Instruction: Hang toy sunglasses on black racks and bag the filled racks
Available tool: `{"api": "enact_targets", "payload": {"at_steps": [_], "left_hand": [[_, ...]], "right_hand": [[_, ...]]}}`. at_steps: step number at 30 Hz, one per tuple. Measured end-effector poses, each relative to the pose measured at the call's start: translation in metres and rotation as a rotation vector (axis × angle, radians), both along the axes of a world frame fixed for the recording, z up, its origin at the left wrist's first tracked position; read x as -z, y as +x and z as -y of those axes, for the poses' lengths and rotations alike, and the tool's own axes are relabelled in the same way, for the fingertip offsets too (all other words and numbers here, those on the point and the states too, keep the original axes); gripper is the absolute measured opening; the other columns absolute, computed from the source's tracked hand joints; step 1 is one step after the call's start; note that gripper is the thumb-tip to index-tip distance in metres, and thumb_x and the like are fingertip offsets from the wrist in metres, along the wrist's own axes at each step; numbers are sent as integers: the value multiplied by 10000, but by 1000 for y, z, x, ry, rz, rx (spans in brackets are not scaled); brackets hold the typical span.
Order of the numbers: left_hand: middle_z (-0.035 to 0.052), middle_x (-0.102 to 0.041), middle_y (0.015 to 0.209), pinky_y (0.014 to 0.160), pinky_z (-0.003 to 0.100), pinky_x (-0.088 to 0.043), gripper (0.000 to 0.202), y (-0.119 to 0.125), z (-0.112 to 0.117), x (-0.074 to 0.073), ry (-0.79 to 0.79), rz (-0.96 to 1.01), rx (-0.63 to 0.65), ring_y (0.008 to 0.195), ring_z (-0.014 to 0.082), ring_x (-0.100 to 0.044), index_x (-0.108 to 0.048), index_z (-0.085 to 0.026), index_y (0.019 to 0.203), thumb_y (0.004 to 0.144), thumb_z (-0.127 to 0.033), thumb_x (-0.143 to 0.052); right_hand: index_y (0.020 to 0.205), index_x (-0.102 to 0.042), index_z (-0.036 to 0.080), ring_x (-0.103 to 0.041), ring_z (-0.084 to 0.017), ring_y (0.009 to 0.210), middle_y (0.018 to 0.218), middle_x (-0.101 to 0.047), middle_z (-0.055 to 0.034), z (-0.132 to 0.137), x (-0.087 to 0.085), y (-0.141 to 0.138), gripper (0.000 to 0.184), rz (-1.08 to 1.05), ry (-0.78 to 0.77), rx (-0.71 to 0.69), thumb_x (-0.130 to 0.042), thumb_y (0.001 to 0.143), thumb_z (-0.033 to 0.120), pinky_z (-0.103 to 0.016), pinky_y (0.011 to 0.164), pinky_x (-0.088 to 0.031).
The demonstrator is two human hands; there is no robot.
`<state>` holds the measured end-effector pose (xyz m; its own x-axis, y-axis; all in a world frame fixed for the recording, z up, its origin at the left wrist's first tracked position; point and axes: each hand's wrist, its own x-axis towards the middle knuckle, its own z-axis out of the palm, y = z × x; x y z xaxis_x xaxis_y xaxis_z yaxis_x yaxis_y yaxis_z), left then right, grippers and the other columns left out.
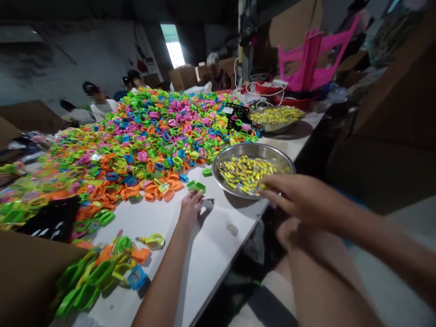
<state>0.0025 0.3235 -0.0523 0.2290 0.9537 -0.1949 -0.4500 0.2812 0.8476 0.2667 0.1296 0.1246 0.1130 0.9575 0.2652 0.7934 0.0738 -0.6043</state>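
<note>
My left hand (190, 205) rests on the white table (211, 254), fingers curled, its tips touching a green plastic piece (196, 185) at the edge of a big heap of coloured plastic pieces (143, 141). My right hand (289, 193) reaches over the near rim of a steel bowl (254, 152) full of small yellow pieces (245, 172). Its fingers are pinched together among those pieces; what they hold is too small to make out.
A second steel bowl (276, 119) of yellow pieces stands farther back. A small cluster of assembled pieces (102, 268) lies near left, beside a brown box (27, 281). A pink plastic chair (313, 54) lies on top at the back. Other people sit along the far left.
</note>
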Motion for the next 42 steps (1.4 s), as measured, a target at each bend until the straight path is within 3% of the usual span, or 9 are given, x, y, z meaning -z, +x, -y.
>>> {"api": "enact_targets", "payload": {"at_steps": [2, 4, 8, 12, 17, 25, 31, 38, 42], "left_hand": [[-58, -640, 730, 539, 155, -452, 492, 1, 1, -1, -11, 30, 14, 585, 64, -575, -634, -215, 886, 613, -293, -1036], [-52, -672, 782, 590, 182, -508, 518, 2, 3, -3, -7, 75, 42, 629, 76, -607, -658, -227, 903, 597, -366, -1052], [-28, -699, 801, 680, 239, -559, 568, 5, 11, -4, -18, 166, 152, 676, 99, -632, -700, -208, 830, 477, -401, -1101], [-9, -697, 722, 770, 291, -581, 547, 7, 16, -2, -58, 251, 264, 789, 168, -687, -694, -205, 695, 393, -370, -1119], [-1, -743, 737, 865, 324, -582, 386, 1, 16, 6, -14, 312, 406, 869, 206, -734, -742, -235, 698, 537, -310, -1084], [27, -787, 831, 867, 361, -612, 326, -13, 13, 16, -22, 341, 447, 900, 240, -769, -763, -226, 766, 619, -267, -1051], [13, -784, 799, 905, 362, -596, 295, -11, 16, 11, -3, 372, 464, 904, 228, -764, -776, -238, 786, 656, -258, -1040], [9, -759, 734, 858, 331, -595, 377, -6, 17, 2, -10, 295, 461, 889, 219, -764, -719, -216, 690, 575, -271, -1074], [9, -756, 721, 765, 304, -592, 453, -2, 18, -2, -57, 266, 460, 754, 181, -733, -696, -200, 670, 499, -315, -1099]], "right_hand": [[994, -762, 236, -711, -242, 869, 955, -785, -46, -31, 30, -21, 182, 65, -63, -142, -664, 1054, 378, -315, 783, -467], [1022, -707, 225, -698, -239, 903, 986, -765, -63, -54, 55, -43, 331, -24, -125, -231, -484, 1143, 439, -321, 807, -471], [1096, -662, 227, -679, -207, 968, 1051, -738, -41, -68, 80, -82, 346, -331, -227, -363, -411, 1178, 451, -304, 870, -474], [1047, -633, 246, -662, -198, 903, 965, -704, -16, -61, 85, -102, 336, -499, -306, -223, -424, 1169, 479, -287, 815, -474], [966, -636, 278, -671, -236, 894, 924, -713, -32, -65, 85, -109, 428, -605, -317, -151, -426, 1128, 615, -318, 808, -511], [961, -672, 267, -615, -213, 837, 867, -647, -21, -77, 83, -115, 480, -676, -475, -155, -465, 1097, 679, -302, 763, -534], [953, -723, 263, -606, -223, 839, 858, -634, -32, -78, 76, -116, 504, -790, -493, -72, -553, 1038, 730, -317, 759, -547], [934, -723, 231, -465, -136, 515, 629, -496, 42, -77, 93, -110, 563, -947, -588, -59, -609, 983, 780, -264, 506, -463], [882, -715, 224, -494, -124, 487, 722, -609, 0, -76, 103, -100, 571, -1043, -625, -104, -643, 961, 785, -254, 442, -454]]}}
